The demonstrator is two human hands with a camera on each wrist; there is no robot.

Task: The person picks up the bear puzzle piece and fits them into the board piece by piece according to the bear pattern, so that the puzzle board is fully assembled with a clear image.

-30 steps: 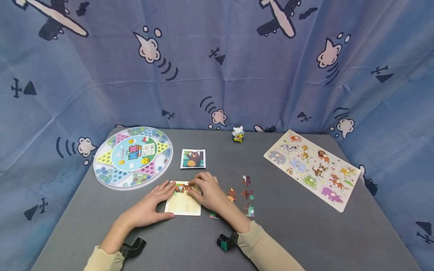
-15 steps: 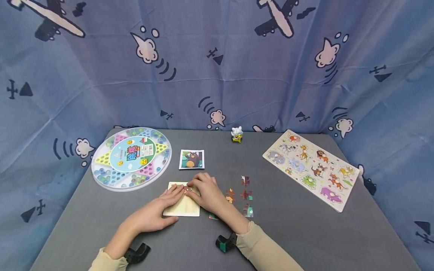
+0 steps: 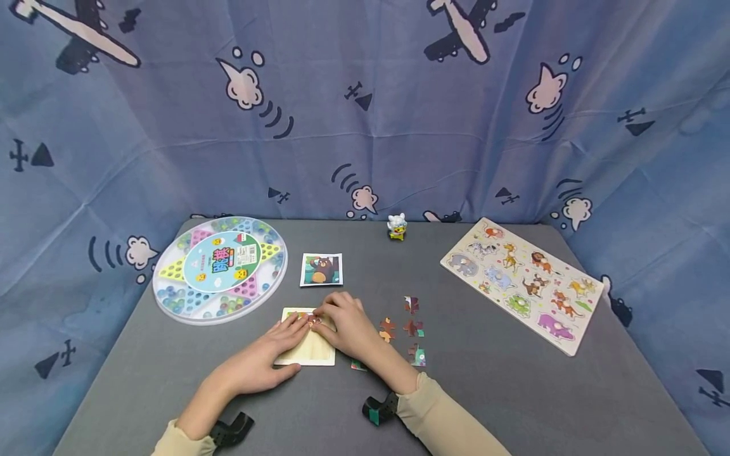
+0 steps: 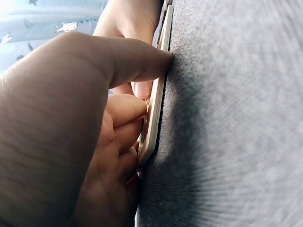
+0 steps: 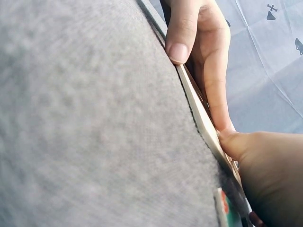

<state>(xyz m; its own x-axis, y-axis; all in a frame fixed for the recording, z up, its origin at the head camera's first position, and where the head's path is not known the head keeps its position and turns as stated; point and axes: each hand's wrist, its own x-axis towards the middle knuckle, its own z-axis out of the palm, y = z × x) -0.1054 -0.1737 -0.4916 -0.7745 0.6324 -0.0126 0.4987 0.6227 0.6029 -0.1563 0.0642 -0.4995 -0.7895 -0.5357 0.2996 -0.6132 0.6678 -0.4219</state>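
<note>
Seemingly, the brown jigsaw piece (image 3: 314, 320) is being seated inside the wooden puzzle tray's far edge (image 3: 313, 354), the left hand (image 3: 263, 359) straight-fingered across it, the right hand (image 3: 349, 324) unclearly pinching or pressing, and snug alignment is needed next.

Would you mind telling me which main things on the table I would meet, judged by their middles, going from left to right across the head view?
Round marble board game → left hand → small wooden tray → right hand → loose puzzle pieces → animal puzzle board.
</note>
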